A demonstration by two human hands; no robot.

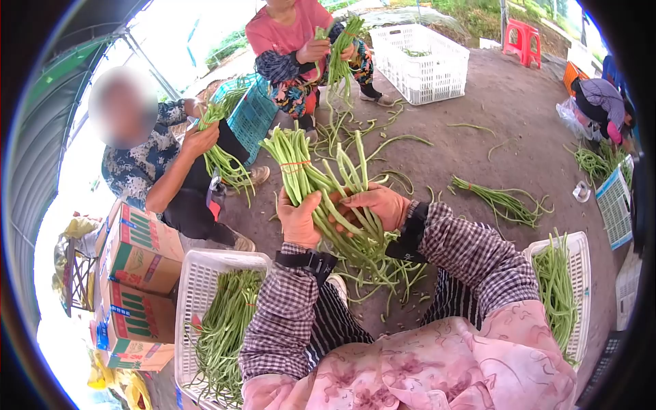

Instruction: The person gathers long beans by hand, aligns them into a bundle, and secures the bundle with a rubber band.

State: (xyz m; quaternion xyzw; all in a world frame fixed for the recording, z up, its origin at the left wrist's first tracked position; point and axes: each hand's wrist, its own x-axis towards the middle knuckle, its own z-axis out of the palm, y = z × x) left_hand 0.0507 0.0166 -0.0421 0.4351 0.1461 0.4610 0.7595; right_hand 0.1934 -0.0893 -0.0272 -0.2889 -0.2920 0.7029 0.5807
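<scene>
My left hand is closed around a bundle of long green beans, which has a red rubber band around its upper part. Beside it, my right hand grips several loose long beans that stick up between thumb and fingers. The two hands nearly meet, and the bean tails cross and hang down below them. My right fingers are partly hidden behind the beans. More loose beans lie on the ground between my legs.
White crates of beans stand at my left and right. Cardboard boxes are stacked at far left. One banded bundle lies on the ground. Two people ahead hold beans near a teal crate; another bends at far right.
</scene>
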